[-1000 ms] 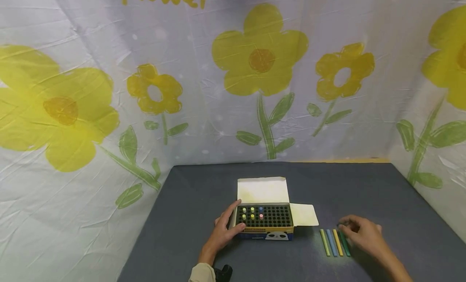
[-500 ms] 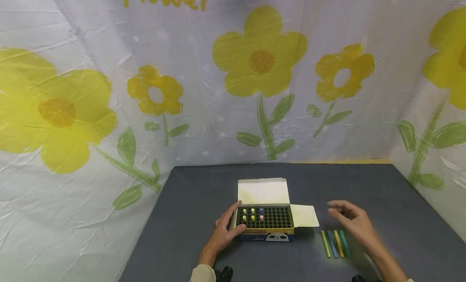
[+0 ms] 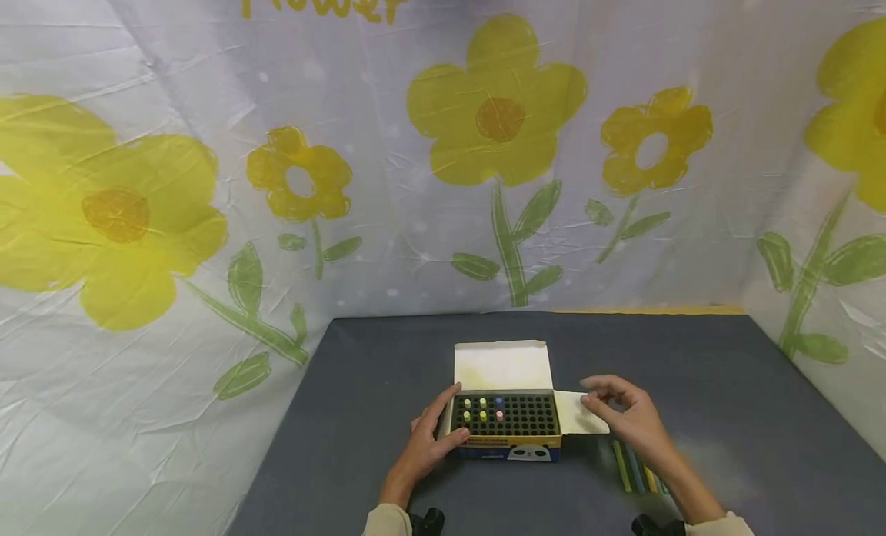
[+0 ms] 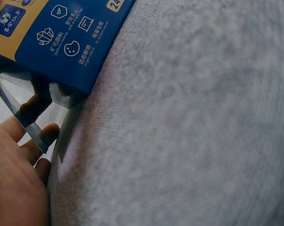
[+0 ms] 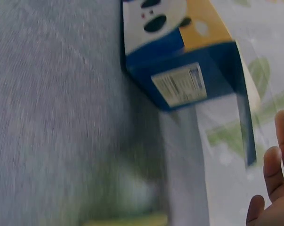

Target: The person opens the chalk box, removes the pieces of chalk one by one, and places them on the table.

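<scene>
On the table (image 3: 367,367), the left hand (image 3: 425,447) holds the box (image 3: 494,450) by its left end. The right hand (image 3: 628,422) is by the side flap (image 3: 574,419); I can't tell if it pinches anything. Dipping low, it could knock the chalk sticks (image 3: 621,467) nearby.

We see a smooth cardboard box (image 3: 484,449) and matt chalk sticks (image 3: 622,467). The tablecloth (image 3: 381,382) looks rough to us, the curtain (image 3: 388,136) creased and faintly glossy.

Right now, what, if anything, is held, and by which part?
Left hand: open blue-and-yellow rectangular cardboard box, by its left end. Right hand: nothing visibly held.
</scene>
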A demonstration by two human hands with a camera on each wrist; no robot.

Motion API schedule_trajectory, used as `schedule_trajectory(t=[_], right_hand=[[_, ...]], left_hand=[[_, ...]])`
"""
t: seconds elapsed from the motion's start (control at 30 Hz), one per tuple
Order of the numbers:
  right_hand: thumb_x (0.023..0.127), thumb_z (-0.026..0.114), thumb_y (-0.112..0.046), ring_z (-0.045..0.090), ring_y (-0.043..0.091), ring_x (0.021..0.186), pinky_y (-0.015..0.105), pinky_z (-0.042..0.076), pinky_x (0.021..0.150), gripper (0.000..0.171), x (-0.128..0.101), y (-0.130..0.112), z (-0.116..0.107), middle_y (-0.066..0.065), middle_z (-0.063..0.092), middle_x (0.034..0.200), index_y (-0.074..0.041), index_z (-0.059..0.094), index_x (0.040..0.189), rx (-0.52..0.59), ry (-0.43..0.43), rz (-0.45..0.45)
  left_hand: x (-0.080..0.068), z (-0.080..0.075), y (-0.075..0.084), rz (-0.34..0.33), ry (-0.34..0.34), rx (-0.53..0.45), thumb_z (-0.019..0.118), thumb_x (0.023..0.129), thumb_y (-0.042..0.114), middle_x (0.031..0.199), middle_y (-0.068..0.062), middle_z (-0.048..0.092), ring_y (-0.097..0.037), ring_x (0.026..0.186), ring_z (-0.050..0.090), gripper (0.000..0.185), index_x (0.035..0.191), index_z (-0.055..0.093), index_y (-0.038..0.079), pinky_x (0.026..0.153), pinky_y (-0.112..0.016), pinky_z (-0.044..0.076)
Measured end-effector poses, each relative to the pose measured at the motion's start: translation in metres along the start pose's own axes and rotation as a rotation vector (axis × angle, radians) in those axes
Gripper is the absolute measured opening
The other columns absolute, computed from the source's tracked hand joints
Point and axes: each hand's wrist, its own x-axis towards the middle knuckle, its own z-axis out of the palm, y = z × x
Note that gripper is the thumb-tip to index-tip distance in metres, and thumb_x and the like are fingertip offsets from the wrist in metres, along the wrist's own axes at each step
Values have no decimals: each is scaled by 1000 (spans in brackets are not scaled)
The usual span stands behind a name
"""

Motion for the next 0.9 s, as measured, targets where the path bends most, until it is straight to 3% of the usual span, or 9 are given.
schedule_trajectory(t=[0.23,0.37,0.5,0.9], right_hand=[[94,74,-14,55,9,84,37,47,79,22,11,-8,27,-1,65,92,-8,72,115,-44,-22,-154],[91,77,-14,52,11,83,45,32,87,21,17,-13,41,-5,64,89,-12,73,111,-84,-15,-180],[88,79,-11,50,16,81,45,19,86,20,23,-18,55,-6,66,85,-14,74,107,-85,-8,-223],[81,85,-11,48,9,78,45,18,83,19,30,-24,91,-15,68,80,-19,78,96,-194,-36,-338]], left_hand=[[-1,0,0,4,-1,6,71,93,37,165,4,36,-38,150,31,71,155,37,46,107,-73,22],[-1,-1,0,8,0,1,71,93,37,165,5,36,-39,151,30,71,155,37,46,108,-73,20],[-1,-2,0,10,-6,-3,71,93,36,165,6,36,-37,151,31,71,155,37,47,108,-71,19],[-1,-2,-1,32,-19,-16,69,94,34,166,4,35,-37,152,31,70,155,36,46,110,-73,17]])
